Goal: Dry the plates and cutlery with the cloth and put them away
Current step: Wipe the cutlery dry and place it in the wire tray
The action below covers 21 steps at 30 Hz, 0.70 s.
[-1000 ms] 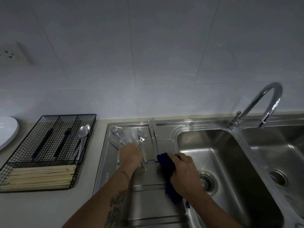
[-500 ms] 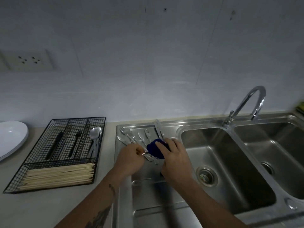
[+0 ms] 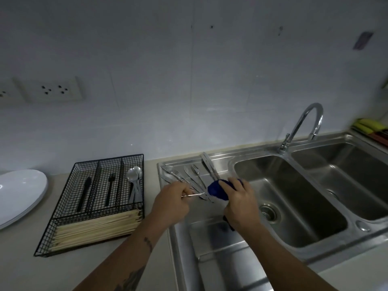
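My left hand [image 3: 171,201] grips the handle of a metal piece of cutlery [image 3: 194,194] over the sink's draining board [image 3: 210,234]. Its far end is wrapped in the dark blue cloth [image 3: 217,190], which my right hand [image 3: 241,203] holds bunched around it. Which kind of cutlery it is stays hidden by the cloth. Several forks and knives [image 3: 196,175] lie on the draining board behind my hands. A black wire cutlery tray [image 3: 92,206] sits on the counter to the left, with spoons [image 3: 134,177], dark-handled pieces and chopsticks [image 3: 96,227] in it. White plates [image 3: 19,194] stand stacked at the far left.
A double steel sink [image 3: 294,198] with a curved tap [image 3: 304,124] lies to the right. Yellow and green sponges [image 3: 369,126] sit at the far right edge. A wall socket [image 3: 52,90] is above the counter on the left.
My left hand lifted one piece from the draining board and my right hand brought the cloth up around its end. The view has tilted up and shifted right.
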### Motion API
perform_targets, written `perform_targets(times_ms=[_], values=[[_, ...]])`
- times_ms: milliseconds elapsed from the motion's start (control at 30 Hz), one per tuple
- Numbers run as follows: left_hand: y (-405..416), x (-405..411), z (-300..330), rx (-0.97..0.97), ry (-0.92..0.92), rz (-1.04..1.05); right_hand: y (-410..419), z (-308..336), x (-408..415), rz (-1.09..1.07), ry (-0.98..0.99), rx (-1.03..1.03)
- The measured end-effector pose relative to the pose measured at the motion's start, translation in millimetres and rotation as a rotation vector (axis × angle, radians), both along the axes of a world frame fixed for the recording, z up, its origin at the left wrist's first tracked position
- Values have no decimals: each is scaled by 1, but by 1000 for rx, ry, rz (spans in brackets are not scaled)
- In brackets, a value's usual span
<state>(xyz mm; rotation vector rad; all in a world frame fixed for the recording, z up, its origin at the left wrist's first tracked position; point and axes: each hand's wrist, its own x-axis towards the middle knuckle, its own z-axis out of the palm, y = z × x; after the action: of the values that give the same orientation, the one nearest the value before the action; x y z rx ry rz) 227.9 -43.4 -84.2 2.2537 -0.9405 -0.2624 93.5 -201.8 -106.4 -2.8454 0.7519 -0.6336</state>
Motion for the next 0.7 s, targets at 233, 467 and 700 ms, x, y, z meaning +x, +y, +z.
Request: perform_targets(times_ms=[233, 467, 700], values=[[11, 12, 4, 22, 15, -14, 15, 15, -7, -126, -241, 67], [1, 14, 13, -23, 198, -25, 16, 8, -8, -20, -117, -10], [5, 8, 12, -65, 266, -51, 23, 9, 2, 60, -199, 153]])
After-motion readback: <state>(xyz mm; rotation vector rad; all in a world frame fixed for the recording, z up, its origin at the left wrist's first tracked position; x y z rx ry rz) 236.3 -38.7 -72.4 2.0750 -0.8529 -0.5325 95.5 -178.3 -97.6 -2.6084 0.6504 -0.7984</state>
